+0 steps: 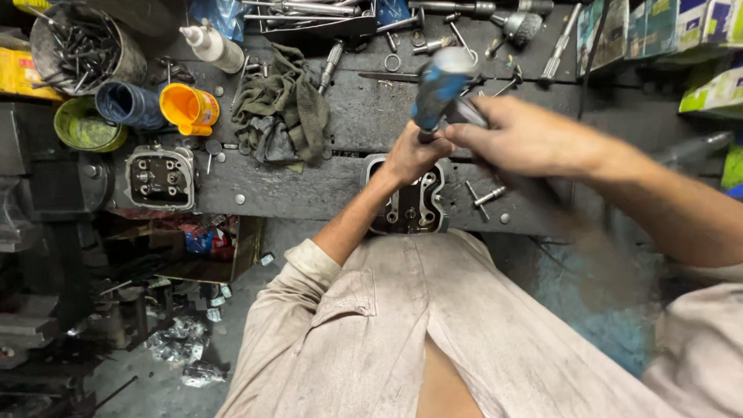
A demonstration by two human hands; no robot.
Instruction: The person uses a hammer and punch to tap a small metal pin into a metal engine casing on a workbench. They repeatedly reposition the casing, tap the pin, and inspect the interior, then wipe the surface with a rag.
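Hands meeting over a cylinder head (414, 203) lying flat at the near edge of the table (309, 186). Right hand (515, 135) clenched around the dark end of a blue-handled tool (441, 85), handle blurred and rising up and away, long axis running steeply down toward the head. Left hand (410, 155) closed just under the handle, pinching the tool's lower shaft, tip hidden beneath the fingers, so contact point not visible. Head sitting directly below both hands, left one nearer to it, right one higher and to the side. Loose bolts (484, 195) lying just beside the head on the right. Second cylinder head (160, 178) resting well apart to the left. Orange cup (188, 108), dark rag (280, 108) and white bottle (210, 45) spreading farther back, alongside a tin of bolts (77, 48) and scattered sockets.
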